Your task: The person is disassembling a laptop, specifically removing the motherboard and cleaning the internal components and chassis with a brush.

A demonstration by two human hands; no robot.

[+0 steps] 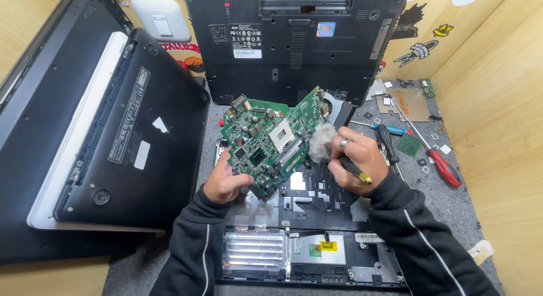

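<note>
Above the opened laptop shell at the counter's near edge, your left hand has its grip clamped on the tilted green circuit board, while your right hand clamps a brush, bristles touching the board.

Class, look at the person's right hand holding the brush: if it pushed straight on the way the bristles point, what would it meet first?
The right hand aims the brush up-left; its bristles already seem to touch the green circuit board that the left hand holds. Depth is uncertain.
</note>
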